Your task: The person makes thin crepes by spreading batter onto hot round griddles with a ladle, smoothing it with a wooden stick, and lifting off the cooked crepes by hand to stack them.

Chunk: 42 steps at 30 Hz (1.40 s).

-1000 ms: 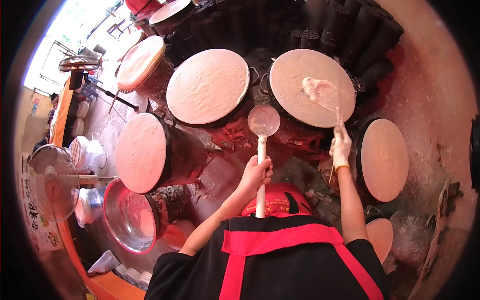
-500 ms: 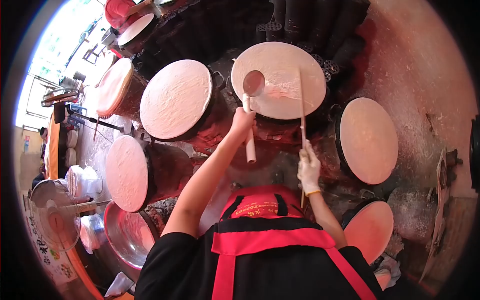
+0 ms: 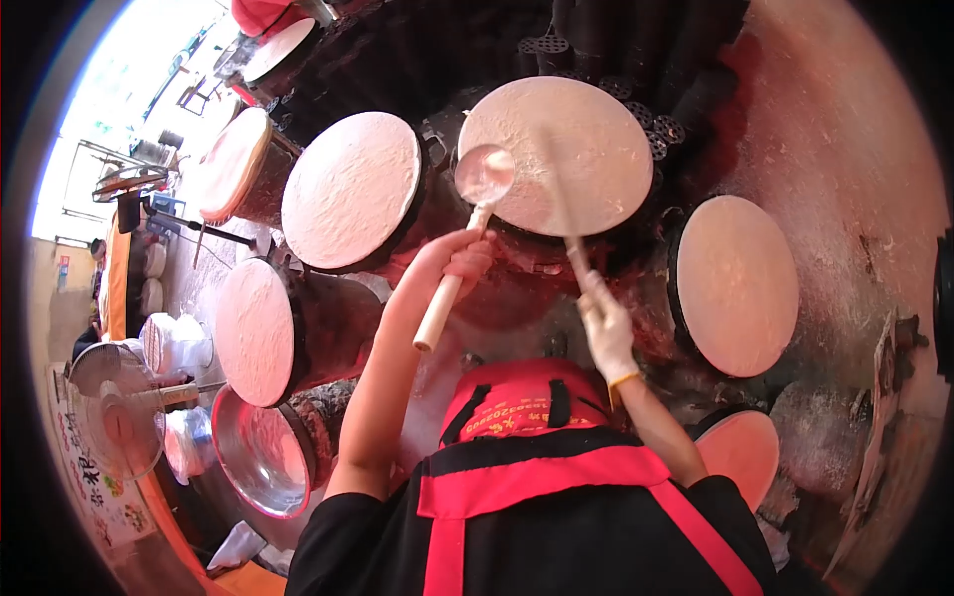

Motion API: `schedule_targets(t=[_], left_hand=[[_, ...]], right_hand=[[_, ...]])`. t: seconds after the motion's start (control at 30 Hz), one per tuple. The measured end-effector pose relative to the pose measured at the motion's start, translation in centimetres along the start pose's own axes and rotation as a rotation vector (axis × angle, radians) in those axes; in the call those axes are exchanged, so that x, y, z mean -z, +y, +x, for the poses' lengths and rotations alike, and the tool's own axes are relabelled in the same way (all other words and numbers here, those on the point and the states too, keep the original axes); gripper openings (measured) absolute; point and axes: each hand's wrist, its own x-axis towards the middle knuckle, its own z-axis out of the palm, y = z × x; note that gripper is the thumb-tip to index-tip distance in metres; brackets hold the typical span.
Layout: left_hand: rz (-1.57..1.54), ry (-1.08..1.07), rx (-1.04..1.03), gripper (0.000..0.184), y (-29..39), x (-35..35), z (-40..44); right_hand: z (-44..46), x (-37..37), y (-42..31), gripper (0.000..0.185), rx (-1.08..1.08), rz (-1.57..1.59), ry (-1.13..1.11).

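My left hand is closed round the pale handle of a ladle, whose round bowl overlaps the left edge of the top-centre round griddle. Some pale batter shows in the bowl. In my gloved right hand is a thin flat stick, blurred by motion, reaching up over the same griddle. A pale, fairly even layer covers that griddle. To its left is another coated griddle, and at the right stands a smoother one.
More round griddles stand at the left, upper left and lower right. A clear-rimmed basin sits lower left beside a fan. Dark perforated cylinders lie behind. Part of a person in red shows at the top.
The batter lump on the top-centre griddle has been spread out. My left hand and the ladle rose to its edge, then shifted slightly left; the stick has swung left across it.
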Motion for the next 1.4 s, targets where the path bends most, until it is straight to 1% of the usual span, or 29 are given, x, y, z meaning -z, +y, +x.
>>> schedule_targets(t=[0.03,0.07,0.13,0.17,0.2,0.27,0.3,0.33,0.4,0.47,0.53,0.6,0.67,0.73,0.83,0.87,0.9,0.93,0.97,1.0,1.07,1.13,1.2,1.23,1.27,1.33,1.37,1.4], left_hand=[[-0.011,-0.019,-0.007,0.017,0.0,0.7,-0.6],[-0.026,-0.031,-0.009,0.019,-0.2,1.7,-1.6],[0.034,-0.028,-0.152,0.020,-1.1,2.7,-4.3],[0.034,-0.009,-0.213,0.019,-1.4,3.0,-6.0],[0.034,0.006,-0.275,0.019,-1.6,3.5,-7.5],[0.074,0.112,-0.357,0.016,-1.3,5.3,-9.7],[0.097,0.162,-0.394,0.015,-0.9,6.3,-10.6],[0.137,0.196,-0.442,0.014,-0.4,7.7,-11.2],[0.153,0.215,-0.496,0.012,0.8,9.6,-12.4],[0.188,0.220,-0.515,0.011,2.8,11.2,-14.0],[0.226,0.228,-0.536,0.011,4.6,12.4,-15.6],[0.258,0.237,-0.548,0.012,6.2,12.6,-17.0],[0.295,0.236,-0.554,0.013,7.9,13.3,-18.1],[0.322,0.250,-0.559,0.013,9.2,13.6,-18.9],[0.355,0.250,-0.547,0.013,10.5,13.4,-19.6],[0.366,0.244,-0.539,0.013,10.8,13.2,-19.7],[0.370,0.256,-0.527,0.013,11.1,12.8,-19.6],[0.391,0.255,-0.511,0.013,11.4,12.3,-19.6],[0.414,0.250,-0.494,0.013,11.5,11.7,-19.5],[0.442,0.245,-0.472,0.013,11.6,11.3,-19.2],[0.592,0.248,-0.436,0.012,12.0,12.0,-17.5],[0.626,0.123,-0.319,0.013,12.4,12.6,-15.5],[0.471,0.066,-0.085,0.015,12.9,13.5,-12.5],[0.437,0.003,0.051,0.016,12.6,13.5,-10.9],[0.321,0.018,0.137,0.016,11.5,13.4,-9.9],[0.439,0.045,0.200,0.021,10.3,12.2,-8.2],[0.440,-0.022,0.308,0.022,10.0,12.2,-7.2],[0.449,0.012,0.378,0.022,9.1,11.7,-6.5]], right_hand=[[-1.2,-0.7,-1.1,0.043,0.056,-0.105,-0.105],[-1.7,-0.6,-2.8,0.043,-0.070,-0.119,-0.242],[-0.7,-0.3,-3.2,0.043,0.098,-0.010,-0.156],[0.2,0.3,-3.9,0.043,0.104,-0.085,-0.059],[1.0,0.6,-3.7,0.043,-0.016,-0.002,0.078],[1.7,0.0,0.0,0.043,0.114,-0.061,0.306],[0.5,-0.8,-1.0,0.043,-0.024,-0.096,0.209],[-1.1,-2.1,-3.1,0.044,-0.016,-0.142,0.090],[-2.4,-5.6,-1.9,0.044,0.200,-0.333,-0.054],[-0.2,-9.2,-2.1,0.047,0.214,-0.027,-0.056],[3.4,-10.7,-7.7,0.044,-0.165,0.369,-0.166],[9.0,-11.6,-12.5,0.026,-0.391,0.364,-0.161],[15.1,-13.8,-15.0,0.021,-0.328,0.143,-0.099],[19.3,-15.6,-16.0,0.021,-0.325,0.077,-0.077],[18.6,-18.3,-17.4,0.022,-0.512,0.086,-0.109],[17.8,-18.5,-17.3,0.024,-0.623,0.096,-0.209],[15.6,-18.7,-18.0,0.028,-0.566,0.071,-0.302],[13.9,-19.2,-18.0,0.030,-0.468,0.000,-0.288],[11.4,-19.3,-19.5,0.038,-0.318,-0.077,-0.238],[9.5,-19.3,-19.4,0.039,-0.258,-0.146,-0.134],[7.0,-19.3,-15.5,0.037,0.134,-0.495,0.173],[4.1,-18.2,-13.6,0.033,-0.057,-0.271,0.193],[0.7,-15.4,-12.9,0.030,-0.335,-0.265,0.156],[-1.6,-13.8,-13.3,0.029,-0.393,-0.274,0.235],[-3.8,-12.2,-13.7,0.029,-0.436,-0.287,0.283],[-7.7,-10.0,-12.2,0.028,-0.485,-0.350,0.492],[-9.7,-8.6,-11.3,0.027,-0.495,-0.372,0.571],[-11.6,-7.1,-10.4,0.027,-0.499,-0.400,0.643]])
